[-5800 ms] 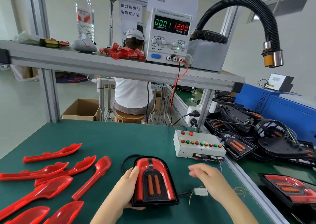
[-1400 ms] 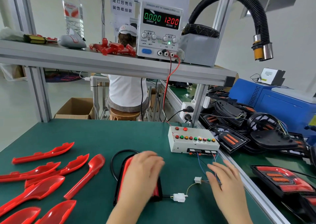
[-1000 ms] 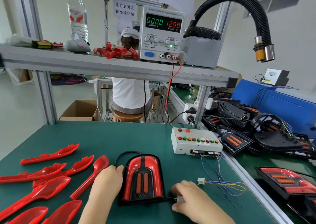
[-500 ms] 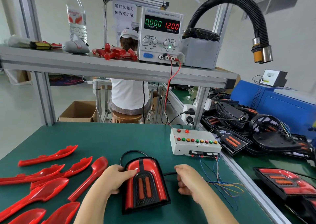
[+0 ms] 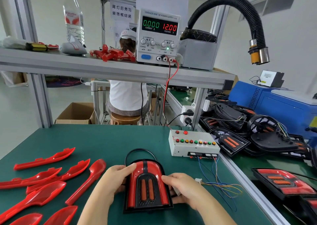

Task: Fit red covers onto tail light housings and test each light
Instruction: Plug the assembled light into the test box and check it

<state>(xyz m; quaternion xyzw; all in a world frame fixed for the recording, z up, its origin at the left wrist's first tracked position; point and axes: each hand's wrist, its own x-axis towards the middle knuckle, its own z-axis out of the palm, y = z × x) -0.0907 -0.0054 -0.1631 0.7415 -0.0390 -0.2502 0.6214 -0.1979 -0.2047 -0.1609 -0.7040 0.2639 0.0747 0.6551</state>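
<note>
My left grip [image 5: 115, 178] curls over the left shoulder of the tail light [image 5: 147, 185]. My right grip [image 5: 181, 185] was clear of it half a second ago and now clasps its right edge. The light lies flat on the near green bench [image 5: 103, 139]: glossy arched red cover, black textured inset, two orange slots. Spoon-shaped glossy red covers [image 5: 82, 183] lie to the left. A white connector [image 5: 198, 180] on thin coloured wires lies just right. Beyond is a white button box [image 5: 193, 144], and the power supply [image 5: 158, 36] reads 0.000, 12.00.

The left hand [image 5: 113, 178] and right hand [image 5: 181, 185] are bare, forearms [image 5: 96, 207] likewise.
</note>
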